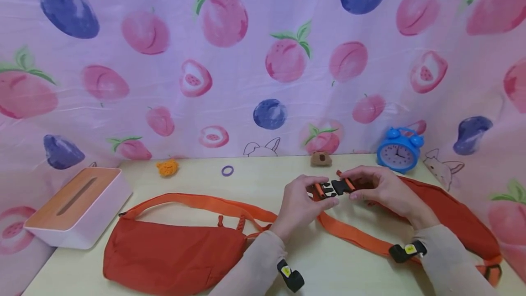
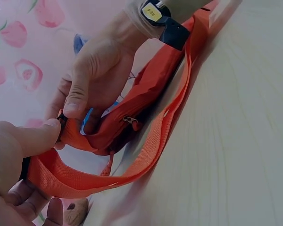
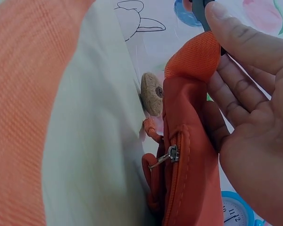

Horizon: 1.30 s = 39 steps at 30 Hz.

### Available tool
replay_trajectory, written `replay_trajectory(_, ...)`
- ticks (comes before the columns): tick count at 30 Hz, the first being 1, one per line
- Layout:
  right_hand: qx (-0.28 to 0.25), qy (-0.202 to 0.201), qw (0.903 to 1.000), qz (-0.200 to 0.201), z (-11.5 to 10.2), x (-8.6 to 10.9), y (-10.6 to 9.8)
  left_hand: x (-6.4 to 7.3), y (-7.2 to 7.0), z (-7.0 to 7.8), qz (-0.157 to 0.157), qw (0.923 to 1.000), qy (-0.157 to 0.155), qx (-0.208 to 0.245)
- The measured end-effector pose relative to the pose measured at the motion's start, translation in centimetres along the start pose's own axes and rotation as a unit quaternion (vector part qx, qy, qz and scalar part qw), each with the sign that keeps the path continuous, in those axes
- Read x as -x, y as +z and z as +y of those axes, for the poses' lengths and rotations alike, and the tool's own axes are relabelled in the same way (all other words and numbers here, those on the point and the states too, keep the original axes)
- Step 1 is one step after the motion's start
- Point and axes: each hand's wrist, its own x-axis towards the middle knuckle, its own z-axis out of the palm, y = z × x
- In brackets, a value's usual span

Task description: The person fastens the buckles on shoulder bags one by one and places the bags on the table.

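Observation:
My left hand pinches the black pronged half of a side-release buckle between thumb and fingers. Facing it, the socket half is held by my right hand, its orange webbing under the fingertips. The two halves are lined up, tip to mouth, and appear apart. From the left hand an orange strap loops down towards a red waist bag on the right. In the right wrist view, that bag's zipper pull hangs beside the right hand.
A second red bag with an orange strap lies at the left. Beyond it stands a tissue box. Along the back edge are an orange knitted item, a purple ring, a brown bear-like figure and a blue alarm clock.

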Motion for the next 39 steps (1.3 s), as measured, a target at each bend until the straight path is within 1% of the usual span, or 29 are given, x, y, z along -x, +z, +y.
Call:
replay_trajectory(6, -0.009, 0.005, 0.9999, -0.009, 0.0, 0.0, 0.2, 0.1, 0.4, 0.0, -0.010, 0.9999, -0.010, 0.008)
replay_trajectory(11, -0.011, 0.011, 0.9997, -0.018, -0.1, -0.1, 0.5, 0.0, 0.6, -0.1, -0.012, 0.9999, -0.003, 0.009)
replay_trajectory(13, -0.013, 0.013, 0.9997, -0.019, -0.2, -0.1, 0.6, 0.0, 0.6, -0.1, -0.011, 0.9998, 0.004, 0.014)
replay_trajectory(14, -0.014, 0.014, 0.9996, -0.019, -0.2, 0.0, 0.6, -0.1, 0.6, -0.1, -0.010, 0.9998, 0.003, 0.019)
replay_trajectory(16, -0.014, 0.013, 0.9996, -0.019, -0.2, 0.0, 0.5, -0.2, 0.6, -0.1, -0.007, 0.9992, -0.001, 0.039)
replay_trajectory(19, -0.020, 0.013, 0.9995, -0.018, -0.1, 0.0, 0.4, -0.3, 0.3, -0.1, -0.013, 0.9967, -0.015, 0.079)
replay_trajectory(21, -0.025, 0.012, 0.9994, -0.021, -0.1, 0.0, 0.3, -0.4, 0.0, -0.2, -0.024, 0.9936, -0.022, 0.109)
replay_trajectory(25, -0.037, 0.010, 0.9991, -0.021, 0.0, 0.0, 0.1, -0.5, -0.7, -0.5, -0.060, 0.9852, -0.025, 0.158)
replay_trajectory(28, -0.042, 0.007, 0.9988, -0.021, 0.0, 0.0, -0.1, -0.6, -1.1, -0.7, -0.077, 0.9799, -0.028, 0.182)
replay_trajectory(30, -0.045, 0.010, 0.9987, -0.021, 0.0, 0.0, -0.2, -0.7, -1.1, -0.8, -0.079, 0.9790, -0.032, 0.185)
replay_trajectory(33, -0.041, 0.020, 0.9989, -0.015, -0.1, 0.0, -0.3, -0.7, -1.0, -0.8, -0.071, 0.9809, -0.038, 0.177)
replay_trajectory(36, -0.039, 0.023, 0.9989, -0.009, -0.2, 0.1, -0.4, -0.7, -0.9, -0.8, -0.057, 0.9855, -0.049, 0.152)
replay_trajectory(39, -0.038, 0.021, 0.9990, -0.010, -0.3, 0.1, -0.5, -0.6, -0.9, -0.7, -0.038, 0.9869, -0.070, 0.140)
